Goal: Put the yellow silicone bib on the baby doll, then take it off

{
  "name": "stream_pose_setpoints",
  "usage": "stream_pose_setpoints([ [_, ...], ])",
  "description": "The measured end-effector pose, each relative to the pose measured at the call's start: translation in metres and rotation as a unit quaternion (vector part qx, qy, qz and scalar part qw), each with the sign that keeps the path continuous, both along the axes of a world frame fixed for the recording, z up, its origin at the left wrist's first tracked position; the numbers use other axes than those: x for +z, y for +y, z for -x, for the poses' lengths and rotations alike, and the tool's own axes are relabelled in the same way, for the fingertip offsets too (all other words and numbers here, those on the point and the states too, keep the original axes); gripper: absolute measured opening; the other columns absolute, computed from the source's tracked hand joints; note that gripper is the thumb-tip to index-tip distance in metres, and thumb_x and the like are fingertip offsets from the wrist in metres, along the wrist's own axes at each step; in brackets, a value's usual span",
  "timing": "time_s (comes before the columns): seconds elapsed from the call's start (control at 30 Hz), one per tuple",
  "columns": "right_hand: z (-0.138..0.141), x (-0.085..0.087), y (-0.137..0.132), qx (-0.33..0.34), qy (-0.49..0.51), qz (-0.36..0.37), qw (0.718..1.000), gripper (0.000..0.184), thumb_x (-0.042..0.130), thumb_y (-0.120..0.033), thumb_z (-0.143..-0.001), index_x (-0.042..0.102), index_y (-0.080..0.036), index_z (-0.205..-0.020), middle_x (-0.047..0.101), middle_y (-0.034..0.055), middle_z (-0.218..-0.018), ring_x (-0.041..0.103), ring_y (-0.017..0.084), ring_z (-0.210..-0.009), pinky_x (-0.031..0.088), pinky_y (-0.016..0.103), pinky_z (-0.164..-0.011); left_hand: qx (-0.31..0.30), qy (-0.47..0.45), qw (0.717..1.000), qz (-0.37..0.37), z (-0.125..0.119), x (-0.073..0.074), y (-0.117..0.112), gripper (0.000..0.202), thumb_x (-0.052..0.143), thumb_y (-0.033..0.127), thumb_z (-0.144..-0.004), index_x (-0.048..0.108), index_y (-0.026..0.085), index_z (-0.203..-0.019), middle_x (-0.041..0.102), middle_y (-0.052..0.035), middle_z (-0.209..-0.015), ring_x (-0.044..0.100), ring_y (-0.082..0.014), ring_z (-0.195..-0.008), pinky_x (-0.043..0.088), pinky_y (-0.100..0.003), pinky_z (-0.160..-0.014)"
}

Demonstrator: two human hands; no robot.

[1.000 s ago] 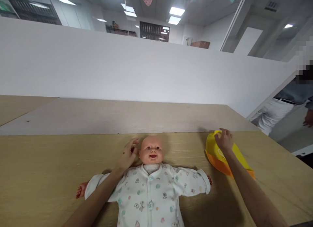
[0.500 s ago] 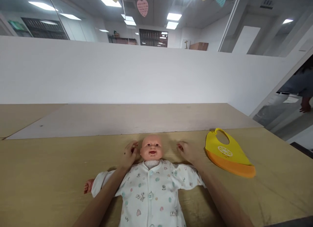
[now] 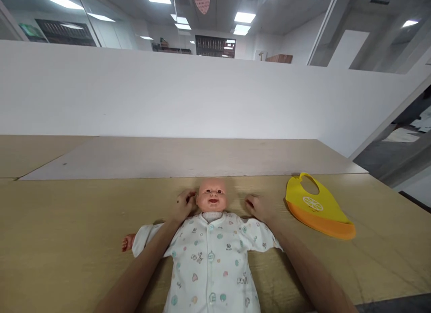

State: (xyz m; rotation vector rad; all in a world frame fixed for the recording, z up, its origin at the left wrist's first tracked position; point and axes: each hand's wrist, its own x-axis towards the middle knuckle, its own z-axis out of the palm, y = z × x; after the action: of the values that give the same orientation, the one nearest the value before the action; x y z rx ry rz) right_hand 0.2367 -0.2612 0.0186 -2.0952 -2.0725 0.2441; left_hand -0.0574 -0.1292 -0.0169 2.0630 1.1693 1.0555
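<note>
A baby doll (image 3: 211,254) in a white printed romper lies face up on the wooden table (image 3: 67,223), head away from me. My left hand (image 3: 184,206) curls against the left side of the doll's head (image 3: 211,195), fingers touching it. Just right of the head, above the doll's shoulder, my right hand (image 3: 257,207) rests with loosely bent fingers and holds nothing. A yellow and orange silicone bib (image 3: 316,209) lies flat on the table further right, untouched.
A paler board (image 3: 188,158) lies across the table behind the doll, up against a white partition wall (image 3: 168,97). The table's right edge drops to a floor area (image 3: 404,160) at the far right.
My right hand has let go of the bib and moved left beside the doll's head. My left hand has closed in on the head. The person at the right is out of view.
</note>
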Motion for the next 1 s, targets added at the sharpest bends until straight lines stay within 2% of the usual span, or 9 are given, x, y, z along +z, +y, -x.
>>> stream_pose_setpoints([
  [0.23,-0.005,-0.005,0.0,-0.007,0.014,0.004,1.0,0.026,0.041,-0.023,-0.092,0.065,-0.014,-0.095,0.069,0.0084,-0.096,0.062,0.018,-0.084,0.037,0.025,-0.07,-0.02,0.017,1.0,0.016,0.0,-0.001,0.002,0.024,0.042,0.021,-0.074,0.064,0.02,-0.084,0.071,-0.0078,-0.088,0.065,-0.0218,-0.086,0.052,-0.038,-0.083],
  [0.43,-0.007,-0.008,-0.001,0.001,0.038,-0.003,0.999,0.026,0.04,-0.024,-0.092,0.064,-0.015,-0.096,0.069,0.0084,-0.097,0.063,0.017,-0.086,0.04,0.025,-0.074,-0.012,0.016,1.0,0.015,0.001,-0.001,0.001,0.022,0.042,0.02,-0.075,0.063,0.021,-0.082,0.071,-0.007,-0.087,0.065,-0.0219,-0.083,0.053,-0.038,-0.078],
  [0.63,-0.016,0.001,-0.004,-0.026,0.084,-0.047,0.995,0.03,0.039,-0.03,-0.093,0.064,-0.015,-0.094,0.069,0.008,-0.092,0.062,0.018,-0.082,0.043,0.027,-0.075,-0.001,0.01,1.0,-0.025,0.003,0.011,-0.001,0.02,0.042,0.022,-0.076,0.061,0.021,-0.082,0.069,-0.0048,-0.083,0.064,-0.0198,-0.079,0.052,-0.034,-0.075],
  [0.73,-0.021,0.015,-0.025,-0.027,0.136,-0.066,0.988,0.034,0.039,-0.039,-0.095,0.064,-0.016,-0.095,0.068,0.0073,-0.09,0.061,0.017,-0.079,0.046,0.028,-0.072,-0.005,0.01,0.999,-0.048,0.014,0.025,-0.012,0.02,0.042,0.024,-0.08,0.061,0.019,-0.084,0.068,-0.0058,-0.083,0.063,-0.0189,-0.076,0.052,-0.031,-0.069],
  [0.8,-0.021,0.021,-0.049,0.01,0.161,-0.068,0.985,0.035,0.042,-0.045,-0.094,0.062,-0.018,-0.104,0.067,0.0074,-0.098,0.062,0.018,-0.088,0.048,0.029,-0.079,-0.028,0.031,0.997,-0.071,0.03,0.034,-0.027,0.021,0.042,0.027,-0.085,0.062,0.019,-0.089,0.069,-0.0075,-0.088,0.064,-0.0193,-0.08,0.052,-0.031,-0.071],
  [0.9,-0.018,0.017,-0.089,0.098,0.079,-0.076,0.989,0.047,0.049,-0.052,-0.09,0.055,-0.022,-0.125,0.06,0.0098,-0.123,0.056,0.023,-0.113,0.046,0.036,-0.095,-0.09,0.113,0.982,-0.12,0.063,0.041,-0.056,0.022,0.045,0.029,-0.089,0.065,0.023,-0.097,0.071,-0.0083,-0.096,0.065,-0.0221,-0.089,0.052,-0.034,-0.08],
  [1.0,-0.017,-0.002,-0.113,0.14,-0.032,-0.104,0.984,0.067,0.055,-0.059,-0.084,0.043,-0.023,-0.139,0.052,0.0112,-0.136,0.049,0.029,-0.123,0.045,0.044,-0.098,-0.144,0.217,0.946,-0.193,0.098,0.037,-0.075,0.034,0.059,0.037,-0.082,0.063,0.028,-0.115,0.07,-0.0087,-0.112,0.063,-0.0275,-0.102,0.049,-0.04,-0.09],
])
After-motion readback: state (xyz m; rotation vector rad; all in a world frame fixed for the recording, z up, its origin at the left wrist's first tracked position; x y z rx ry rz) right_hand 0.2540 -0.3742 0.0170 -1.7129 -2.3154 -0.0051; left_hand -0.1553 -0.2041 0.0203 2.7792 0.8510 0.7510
